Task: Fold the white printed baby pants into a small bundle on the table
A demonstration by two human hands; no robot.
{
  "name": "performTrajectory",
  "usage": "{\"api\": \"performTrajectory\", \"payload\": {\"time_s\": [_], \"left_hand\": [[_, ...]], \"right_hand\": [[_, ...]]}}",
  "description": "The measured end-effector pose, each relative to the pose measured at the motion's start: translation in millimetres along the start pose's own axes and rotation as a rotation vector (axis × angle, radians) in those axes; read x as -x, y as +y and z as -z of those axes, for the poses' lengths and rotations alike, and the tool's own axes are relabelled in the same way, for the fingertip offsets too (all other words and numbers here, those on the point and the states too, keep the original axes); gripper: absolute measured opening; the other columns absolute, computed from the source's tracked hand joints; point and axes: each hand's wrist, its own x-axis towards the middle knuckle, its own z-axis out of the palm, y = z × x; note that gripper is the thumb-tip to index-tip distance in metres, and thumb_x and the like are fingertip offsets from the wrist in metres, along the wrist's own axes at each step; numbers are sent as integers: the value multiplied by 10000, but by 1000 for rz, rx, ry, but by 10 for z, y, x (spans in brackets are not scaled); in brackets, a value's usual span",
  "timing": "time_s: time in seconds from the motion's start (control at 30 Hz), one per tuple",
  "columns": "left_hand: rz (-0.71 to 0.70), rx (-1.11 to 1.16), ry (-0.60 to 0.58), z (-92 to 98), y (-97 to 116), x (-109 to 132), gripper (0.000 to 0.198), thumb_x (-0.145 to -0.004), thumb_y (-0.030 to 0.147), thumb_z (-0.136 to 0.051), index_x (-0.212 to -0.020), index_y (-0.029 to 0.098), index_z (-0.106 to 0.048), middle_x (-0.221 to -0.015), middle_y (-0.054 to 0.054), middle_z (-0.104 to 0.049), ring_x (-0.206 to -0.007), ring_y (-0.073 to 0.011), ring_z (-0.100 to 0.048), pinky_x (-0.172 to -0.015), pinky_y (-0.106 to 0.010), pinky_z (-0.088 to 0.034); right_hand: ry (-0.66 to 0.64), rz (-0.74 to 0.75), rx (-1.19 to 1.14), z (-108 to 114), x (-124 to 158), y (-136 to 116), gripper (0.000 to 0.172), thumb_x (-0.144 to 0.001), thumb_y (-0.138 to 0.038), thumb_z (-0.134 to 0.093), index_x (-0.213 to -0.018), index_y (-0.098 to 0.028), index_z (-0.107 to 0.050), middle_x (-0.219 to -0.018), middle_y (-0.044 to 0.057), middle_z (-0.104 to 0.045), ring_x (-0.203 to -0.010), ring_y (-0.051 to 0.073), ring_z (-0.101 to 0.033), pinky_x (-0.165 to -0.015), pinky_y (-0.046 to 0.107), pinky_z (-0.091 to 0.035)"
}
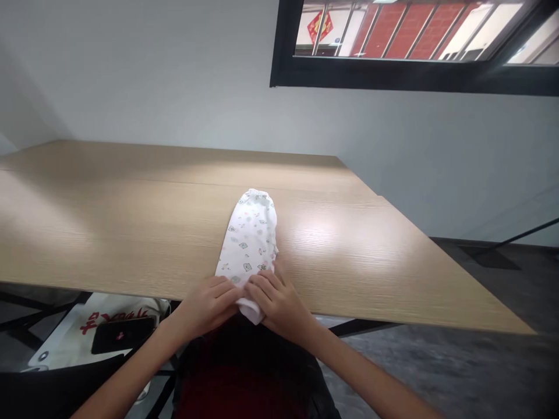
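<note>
A white cloth garment [247,238] with small animal prints lies folded into a long strip on the table. Its gathered, elastic-looking end points away from me; I cannot tell its exact kind. The near end hangs a little over the table's front edge. My left hand [213,299] grips the cloth's near left side, with the fingers curled over it. On the near right side, my right hand [273,299] has its fingers bent and pressed on the cloth close to my left fingertips. Both thumbs are mostly hidden.
The wooden table [131,233] reaches back to a grey wall [152,75], with a dark-framed window [384,75] at upper right. Below the front edge at left, a dark phone [122,336] rests on a white bag [72,343] with red lettering.
</note>
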Motion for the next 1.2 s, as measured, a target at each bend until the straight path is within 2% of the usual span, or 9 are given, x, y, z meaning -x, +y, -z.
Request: {"api": "performTrajectory", "payload": {"time_s": [0.1, 0.3, 0.4, 0.53, 0.7, 0.8, 0.9, 1.07, 1.2], "left_hand": [[78, -6, 11, 148, 274, 25, 123, -814, 108, -405, -828, 153, -518, -682, -24, -546, -594, -180, -498, -512, -278, -384], [-30, -6, -10, 684, 914, 214, 101, -851, 179, -427, -806, 190, -517, -697, -8, -552, -611, -171, -500, -526, -287, -387], [46, -77, 64, 895, 797, -80, 151, -853, 187, -406, -778, 191, -537, -696, -10, -552, -617, -176, -489, -556, -303, -376], [279, -152, -35, 1006, 215, -823, 200, -840, 206, -412, -698, 181, -552, -669, -4, -556, -615, -171, -496, -577, -297, -364], [364, -203, 154, 664, -149, -1064, 329, -910, 168, -297, -1164, 79, -486, -1154, -131, -538, -1078, -233, -458, -928, -405, -324], [240, -121, 18, 278, -150, -841, 372, -966, 227, -208, -1256, 126, -419, -1286, -87, -462, -1217, -179, -350, -1009, -363, -268], [144, -92, -176, -6, -342, -810, 373, -981, 284, -218, -1317, 245, -374, -1395, -29, -337, -1308, -228, -193, -1034, -517, -159], [245, -176, -131, -63, -796, -1102, 406, -966, 366, -311, -1362, 279, -318, -1428, -86, -257, -1302, -351, -148, -971, -639, -104], [279, -238, -51, -74, -647, -911, 472, -948, 268, -379, -1398, 256, -235, -1473, -69, -75, -1319, -334, 32, -1014, -581, -33]], "right_hand": [[54, 10, -150, 129, -52, -141, 194, -858, -221, -370, -750, -173, -524, -682, 32, -589, -660, 146, -512, -759, 337, -448], [88, -177, -689, 625, 231, -673, 172, -874, -337, -400, -784, -209, -472, -598, -23, -557, -486, 77, -458, -444, 202, -347], [8, -384, -801, 753, 8, -467, 73, -804, -282, -495, -789, -211, -487, -634, -37, -567, -515, 67, -470, -459, 181, -352], [20, -674, -695, 679, -637, 205, 153, -793, -319, -451, -728, -185, -486, -716, 17, -573, -651, 127, -525, -561, 238, -422], [98, -653, -213, 388, -813, 536, 523, -810, -284, -425, -1290, -92, -350, -1291, 178, -430, -1211, 283, -378, -1008, 478, -318], [-75, -400, -168, 228, -537, 418, 513, -848, -248, -343, -1341, -108, -317, -1341, 136, -405, -1272, 241, -327, -1083, 481, -233], [-288, -376, -171, 103, -290, 347, 577, -865, -310, -325, -1383, -70, -243, -1434, 139, -257, -1343, 249, -199, -1099, 484, -203], [-411, -366, -179, 100, -154, 416, 588, -896, -438, -235, -1404, -141, -238, -1482, 55, -122, -1371, 257, -1, -1118, 474, -121], [-447, -245, -225, 221, -68, 389, 756, -797, -624, -360, -1400, -181, -251, -1488, 66, -95, -1368, 285, 29, -1110, 494, -115]]}}
